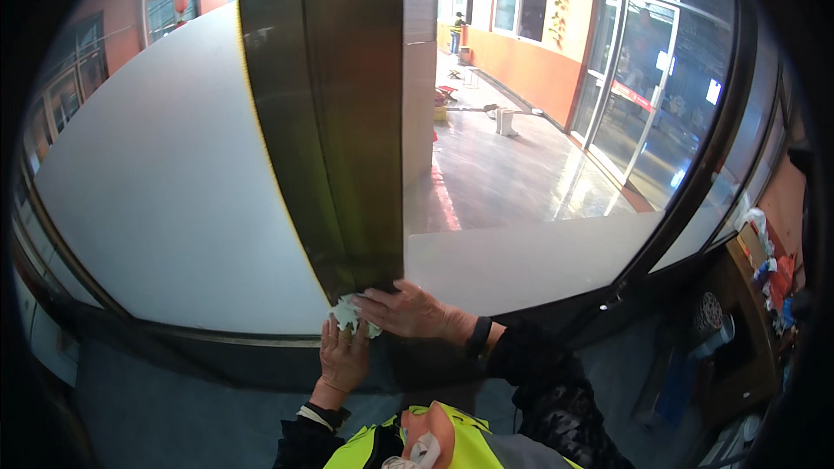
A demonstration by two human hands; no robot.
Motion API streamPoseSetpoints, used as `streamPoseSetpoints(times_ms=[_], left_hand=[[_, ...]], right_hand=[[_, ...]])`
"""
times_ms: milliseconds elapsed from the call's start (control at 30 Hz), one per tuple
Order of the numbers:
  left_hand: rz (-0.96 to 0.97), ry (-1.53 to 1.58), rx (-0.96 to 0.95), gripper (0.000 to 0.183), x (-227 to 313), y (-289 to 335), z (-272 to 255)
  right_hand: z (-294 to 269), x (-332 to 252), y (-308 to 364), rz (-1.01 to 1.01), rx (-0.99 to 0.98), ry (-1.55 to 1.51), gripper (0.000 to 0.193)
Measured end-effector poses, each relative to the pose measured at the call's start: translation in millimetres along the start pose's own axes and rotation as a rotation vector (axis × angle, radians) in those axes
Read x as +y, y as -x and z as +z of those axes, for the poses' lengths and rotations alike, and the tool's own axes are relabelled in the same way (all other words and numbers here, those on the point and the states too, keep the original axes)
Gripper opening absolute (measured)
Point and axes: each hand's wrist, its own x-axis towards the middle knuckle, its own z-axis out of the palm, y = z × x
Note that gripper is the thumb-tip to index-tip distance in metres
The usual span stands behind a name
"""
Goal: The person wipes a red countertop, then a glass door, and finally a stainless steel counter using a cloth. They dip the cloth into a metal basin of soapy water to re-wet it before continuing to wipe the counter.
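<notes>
**Head view: two hands and a cloth at the bottom of a window post**

The head view looks at a big window. A wide dark post [334, 122] runs down the middle of the frame, from the top edge to just below the centre. At its foot sits a small, crumpled, pale cloth [352, 316].

The left hand [342, 360] comes up from the lower middle of the frame. Its fingers are bent over the lower part of the cloth and grip it. The right hand [407, 311] reaches in from the right. It lies flat with its fingers stretched out and close together, and the fingertips press on the cloth and the bottom of the post. A black band [477, 338] is on the right wrist. Both arms have dark sleeves.

To the left of the post, a large white frosted pane [165, 182] fills the left half of the frame. To the right, a lower frosted strip [521, 265] sits under clear glass. Through the clear glass, in the upper right of the frame, you can see a wet grey floor [512, 165], an orange wall [539, 61] and a glass door [634, 95]. A bright yellow-green vest [469, 447] shows at the bottom edge.
</notes>
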Motion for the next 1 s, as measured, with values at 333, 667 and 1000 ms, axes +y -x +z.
streamPoseSetpoints(times_ms=[333,667,1000], left_hand=[[0.049,-0.134,0.173,0.047,-18.2,-141.6,-98.6],[0.178,-0.232,0.474,0.064,-20.1,-269.0,-188.1],[0.462,-0.279,0.539,0.059,-55.7,-376.6,-262.2]], right_hand=[[-41.7,112.7,-99.2,0.143,0.312,-0.006,0.028],[-78.8,209.3,-187.8,0.142,0.620,0.102,0.027],[-122.7,302.6,-243.8,0.080,0.605,0.248,0.053]])
